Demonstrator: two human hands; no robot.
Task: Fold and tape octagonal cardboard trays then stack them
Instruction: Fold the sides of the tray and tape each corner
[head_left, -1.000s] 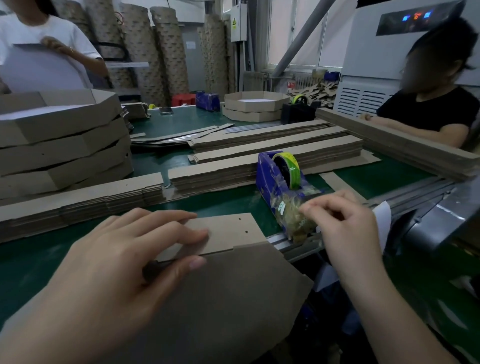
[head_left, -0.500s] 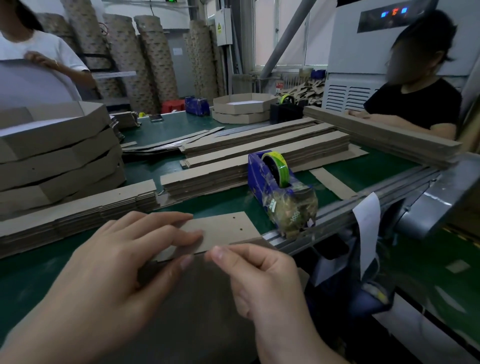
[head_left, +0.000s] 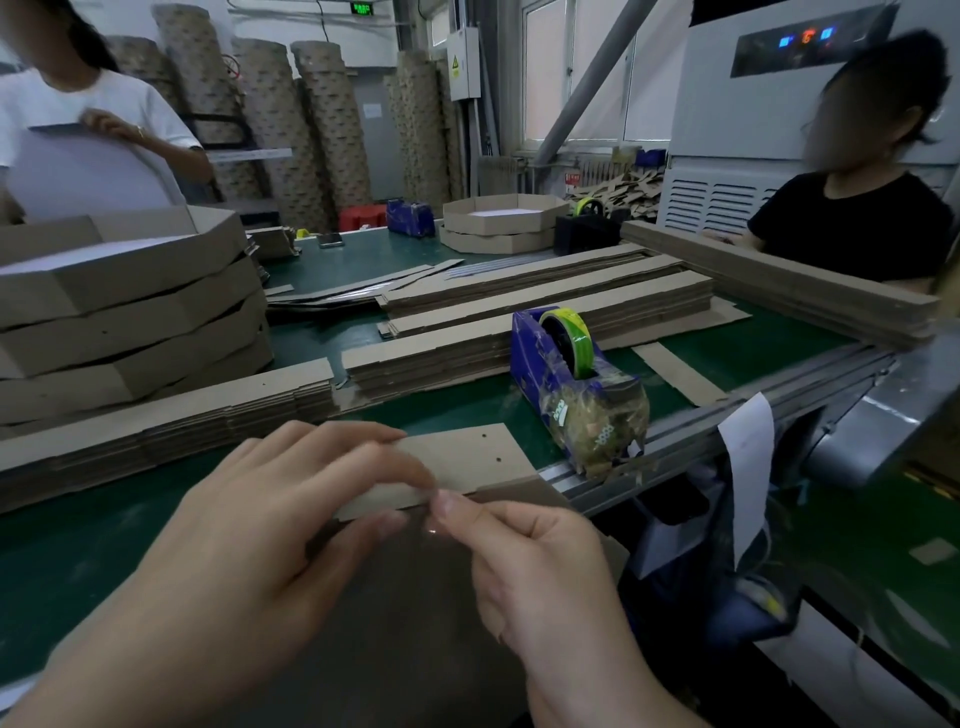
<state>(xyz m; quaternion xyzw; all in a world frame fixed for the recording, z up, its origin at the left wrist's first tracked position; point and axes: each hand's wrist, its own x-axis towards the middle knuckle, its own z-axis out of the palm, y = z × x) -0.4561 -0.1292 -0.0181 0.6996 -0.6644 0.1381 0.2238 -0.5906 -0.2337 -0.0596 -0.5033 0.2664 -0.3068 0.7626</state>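
Note:
A brown cardboard tray blank (head_left: 415, 634) lies over the table's near edge, with one side flap (head_left: 467, 457) lying on the green table. My left hand (head_left: 270, 519) grips the flap's edge, fingers on top and thumb underneath. My right hand (head_left: 535, 566) pinches a short piece of clear tape (head_left: 432, 522) between thumb and forefinger, right at the seam beside my left fingertips. The tape is barely visible, only a glint. A blue tape dispenser (head_left: 571, 384) with a green-yellow roll stands just beyond, to the right. Finished octagonal trays (head_left: 130, 312) are stacked at the left.
Stacks of flat cardboard strips (head_left: 519, 332) cross the green table (head_left: 78, 545), with another stack (head_left: 156, 421) near my left hand. Two more trays (head_left: 498, 223) and a second dispenser (head_left: 410, 215) stand at the back. One person stands far left, another sits right. The metal table rail (head_left: 727, 415) runs on the right.
My right hand left the tape dispenser and came down-left to the cardboard seam with a piece of tape, ending beside my left fingertips. My left hand kept its hold on the flap.

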